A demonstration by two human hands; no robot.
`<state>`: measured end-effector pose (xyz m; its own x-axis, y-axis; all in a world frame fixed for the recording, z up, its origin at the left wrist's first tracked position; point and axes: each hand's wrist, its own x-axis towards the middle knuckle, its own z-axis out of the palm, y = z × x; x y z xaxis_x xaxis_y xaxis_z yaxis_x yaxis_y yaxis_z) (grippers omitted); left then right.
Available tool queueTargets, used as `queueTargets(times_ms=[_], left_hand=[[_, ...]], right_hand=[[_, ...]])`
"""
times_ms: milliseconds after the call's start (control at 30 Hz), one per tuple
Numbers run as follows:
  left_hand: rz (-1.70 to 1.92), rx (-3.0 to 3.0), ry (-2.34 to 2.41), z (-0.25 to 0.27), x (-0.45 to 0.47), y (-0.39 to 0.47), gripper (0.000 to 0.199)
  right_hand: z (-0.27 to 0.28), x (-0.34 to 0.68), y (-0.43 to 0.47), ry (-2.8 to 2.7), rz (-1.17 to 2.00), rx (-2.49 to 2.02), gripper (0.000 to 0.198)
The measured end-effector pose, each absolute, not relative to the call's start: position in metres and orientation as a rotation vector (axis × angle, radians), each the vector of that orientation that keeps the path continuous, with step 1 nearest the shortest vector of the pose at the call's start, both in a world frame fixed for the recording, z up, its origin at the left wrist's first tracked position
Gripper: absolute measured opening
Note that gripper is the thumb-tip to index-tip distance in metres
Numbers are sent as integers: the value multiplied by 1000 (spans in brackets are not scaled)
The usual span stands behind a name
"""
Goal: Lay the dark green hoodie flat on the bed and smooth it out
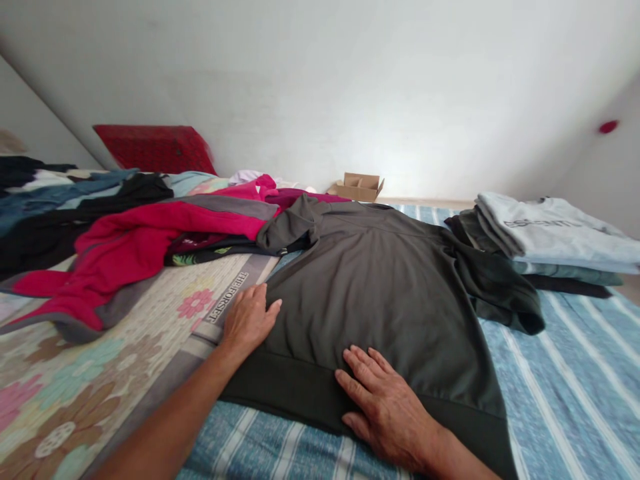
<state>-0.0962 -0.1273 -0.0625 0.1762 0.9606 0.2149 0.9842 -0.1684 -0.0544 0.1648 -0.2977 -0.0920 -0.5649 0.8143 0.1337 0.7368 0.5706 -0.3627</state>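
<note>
Two hands lie flat, fingers spread and gripping nothing: the left hand presses the left edge of a dark grey sweatshirt spread on the striped blue sheet, the right hand rests on its hem. Folded clothes sit far right; a pink jacket lies left.

The dark grey sweatshirt is matt, smooth-knit cloth with a ribbed hem, the pink and grey jacket looks soft and fleecy, the striped sheet is woven cotton, and the box plain cardboard.
</note>
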Motion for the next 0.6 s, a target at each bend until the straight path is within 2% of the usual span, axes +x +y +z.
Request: queueTargets(times_ms=[233,600], left_hand=[[-82,-2093,-2284,-51,-109,-132,47],[-139,-2228,-2179,-62,-137,-127,35]], right_hand=[[-86,147,-298,-2452,295,-1253,50],[-105,85,-283,-2467,-149,-1041,24]])
